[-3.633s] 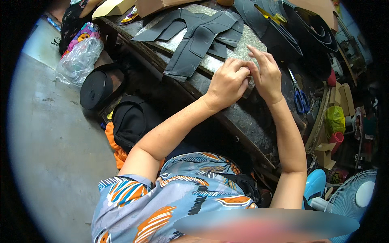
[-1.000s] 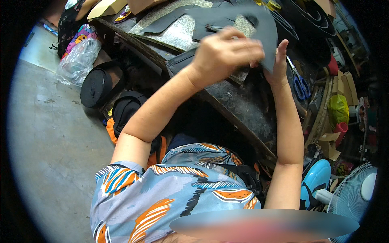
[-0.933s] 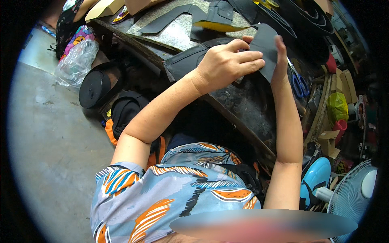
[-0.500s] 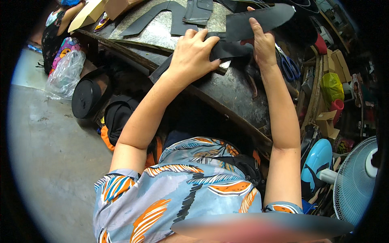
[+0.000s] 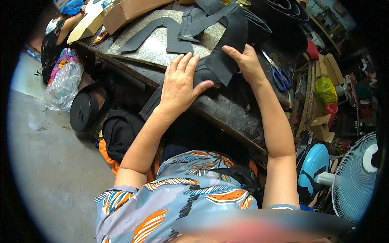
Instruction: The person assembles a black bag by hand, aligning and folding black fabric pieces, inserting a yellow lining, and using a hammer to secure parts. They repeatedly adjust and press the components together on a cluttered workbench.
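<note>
My right hand (image 5: 250, 65) grips a curved black leather-like piece (image 5: 234, 35), thumb on top and the other fingers hidden underneath. The piece's squared near end lies over another dark folded piece (image 5: 205, 72) at the edge of the work table. My left hand (image 5: 181, 83) rests beside that end, fingers stretched out and thumb spread toward the dark piece. Its palm side is hidden. Further left on a pale speckled slab (image 5: 162, 58) lies an arch-shaped black cutout (image 5: 154, 30). More black pieces (image 5: 190, 25) are stacked behind it.
Blue-handled scissors (image 5: 280, 77) lie right of my right hand. Cardboard boxes (image 5: 129, 15) stand at the table's far left. A black roll (image 5: 84, 107) and a plastic bag (image 5: 65, 85) are left of the table. A fan (image 5: 354, 178) stands at right; another person (image 5: 56, 36) sits far left.
The curved piece has swung from pointing right to lying lengthwise, its near end lowered beside my left hand. Both hands have shifted down and slightly left in the picture, partly with the view.
</note>
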`<action>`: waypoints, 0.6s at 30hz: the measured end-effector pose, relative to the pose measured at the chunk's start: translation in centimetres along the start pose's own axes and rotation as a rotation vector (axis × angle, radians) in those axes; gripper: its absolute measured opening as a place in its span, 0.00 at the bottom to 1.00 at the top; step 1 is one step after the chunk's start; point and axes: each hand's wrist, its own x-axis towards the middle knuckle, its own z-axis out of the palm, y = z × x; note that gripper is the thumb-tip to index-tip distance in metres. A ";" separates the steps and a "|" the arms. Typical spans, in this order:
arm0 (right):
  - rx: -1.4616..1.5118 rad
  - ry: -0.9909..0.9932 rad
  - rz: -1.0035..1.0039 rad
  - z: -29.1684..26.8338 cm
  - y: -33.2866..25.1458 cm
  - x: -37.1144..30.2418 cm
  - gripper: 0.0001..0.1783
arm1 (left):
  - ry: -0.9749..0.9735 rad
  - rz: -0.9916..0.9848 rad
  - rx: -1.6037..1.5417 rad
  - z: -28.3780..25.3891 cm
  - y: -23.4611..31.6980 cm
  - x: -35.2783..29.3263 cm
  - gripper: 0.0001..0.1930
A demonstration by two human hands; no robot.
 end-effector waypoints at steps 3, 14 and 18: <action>0.043 0.081 0.127 0.0 0.2 0.3 0.18 | 0.064 0.037 -0.008 1.0 0.2 1.8 0.34; 0.020 0.034 0.122 -0.3 0.1 0.4 0.19 | -0.024 -0.460 -0.973 3.5 0.6 6.7 0.35; 0.110 0.143 -0.052 0.4 0.3 0.6 0.13 | 0.038 -0.396 -0.844 4.6 0.3 6.4 0.22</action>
